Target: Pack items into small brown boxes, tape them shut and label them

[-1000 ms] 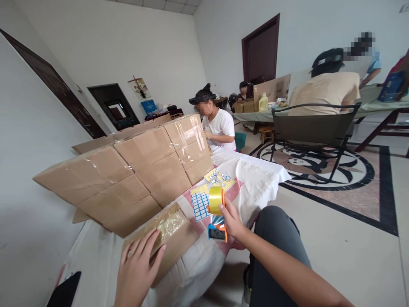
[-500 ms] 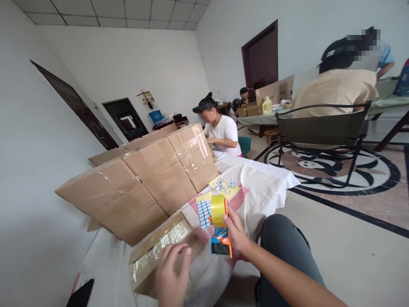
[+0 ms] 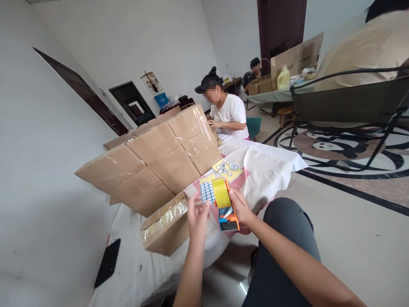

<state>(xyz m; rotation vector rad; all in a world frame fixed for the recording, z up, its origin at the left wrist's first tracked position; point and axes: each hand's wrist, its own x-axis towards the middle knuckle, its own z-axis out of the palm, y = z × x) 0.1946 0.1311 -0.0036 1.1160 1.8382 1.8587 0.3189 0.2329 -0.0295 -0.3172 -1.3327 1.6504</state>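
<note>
My right hand (image 3: 242, 207) is wrapped round a tape dispenser (image 3: 221, 193) with an orange and blue frame and a wide yellow roll. Just left of the roll, my left hand (image 3: 197, 213) has its fingers apart and holds nothing. It is in front of the right end of a taped cardboard box (image 3: 168, 230), whose top carries shiny clear tape. Beyond my hands, a sheet of blue-edged labels (image 3: 207, 192) lies on the cloth, partly covered by the dispenser.
Stacked cardboard boxes (image 3: 153, 160) form a wall along the table's far side. A black phone-like slab (image 3: 108, 263) lies at the left. A yellow printed sheet (image 3: 227, 169) is on the white cloth (image 3: 271, 160). Across the table sits a person in a white shirt (image 3: 230, 113).
My left hand has moved from above the box to the right, beside the tape dispenser. My right hand still holds the dispenser. The whole view has shifted.
</note>
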